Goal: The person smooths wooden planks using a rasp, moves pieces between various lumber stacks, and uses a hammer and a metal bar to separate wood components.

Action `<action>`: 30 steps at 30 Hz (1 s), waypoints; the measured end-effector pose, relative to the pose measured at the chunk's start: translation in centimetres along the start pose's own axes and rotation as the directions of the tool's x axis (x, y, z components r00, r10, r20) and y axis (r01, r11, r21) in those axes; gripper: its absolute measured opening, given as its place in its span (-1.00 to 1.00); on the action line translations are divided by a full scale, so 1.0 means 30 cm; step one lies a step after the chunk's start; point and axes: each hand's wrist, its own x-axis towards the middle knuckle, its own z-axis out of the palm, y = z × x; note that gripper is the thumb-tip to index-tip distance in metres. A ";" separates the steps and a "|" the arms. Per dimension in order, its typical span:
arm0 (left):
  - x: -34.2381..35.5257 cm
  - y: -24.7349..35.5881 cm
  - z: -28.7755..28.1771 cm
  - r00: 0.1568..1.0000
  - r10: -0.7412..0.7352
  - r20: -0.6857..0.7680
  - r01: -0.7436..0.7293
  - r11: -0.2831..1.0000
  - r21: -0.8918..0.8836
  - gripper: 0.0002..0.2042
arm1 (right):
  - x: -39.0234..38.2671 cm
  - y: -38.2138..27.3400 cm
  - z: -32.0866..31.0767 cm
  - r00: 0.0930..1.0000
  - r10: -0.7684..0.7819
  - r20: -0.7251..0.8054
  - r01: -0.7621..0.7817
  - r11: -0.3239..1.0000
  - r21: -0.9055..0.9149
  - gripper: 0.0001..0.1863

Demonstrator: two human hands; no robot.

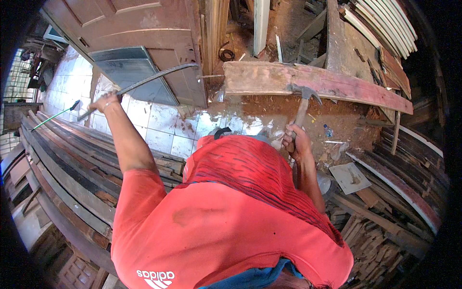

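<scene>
Stretched out to the left, my left hand [104, 101] is closed round a long dark metal crowbar [156, 75]. The bar's curved far end reaches over the brown panelled door, left of a thin rusty rod or nail [211, 76] that juts from a plank's end. That plank [308, 79], bare wood on the left and faded red on the right, lies crosswise ahead of me. My right hand [299, 140] is wrapped round the wooden handle of a claw hammer [307, 92]. The hammer's head appears over the plank's near edge; whether it touches cannot be told.
A brown door [168, 41] leans at the far left with a dark glass panel [134, 67] against it. Stacked boards [77, 164] fill the left side. Timber [409, 188] and a pale square tile [350, 177] lie at the right. Debris litters the dirt floor [269, 108].
</scene>
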 end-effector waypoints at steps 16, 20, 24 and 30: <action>-0.533 -0.068 0.141 0.958 0.168 0.233 -0.142 0.982 -0.126 -0.19 | -0.001 -0.079 0.194 0.988 -0.014 0.156 0.026 0.997 -0.077 -0.85; -0.561 -0.118 0.179 0.940 0.152 0.305 -0.114 0.984 -0.137 -0.19 | -0.005 -0.071 0.198 0.990 0.006 0.143 0.008 0.996 -0.094 -0.80; -0.563 -0.129 0.200 0.947 0.143 0.288 -0.111 0.986 -0.125 -0.19 | 0.009 -0.052 0.170 0.989 0.025 0.146 -0.013 0.996 -0.083 -0.82; -0.536 -0.137 0.189 0.922 0.170 0.347 -0.141 0.984 -0.107 -0.19 | 0.007 -0.027 0.140 0.986 -0.017 0.169 0.026 0.998 -0.053 -0.85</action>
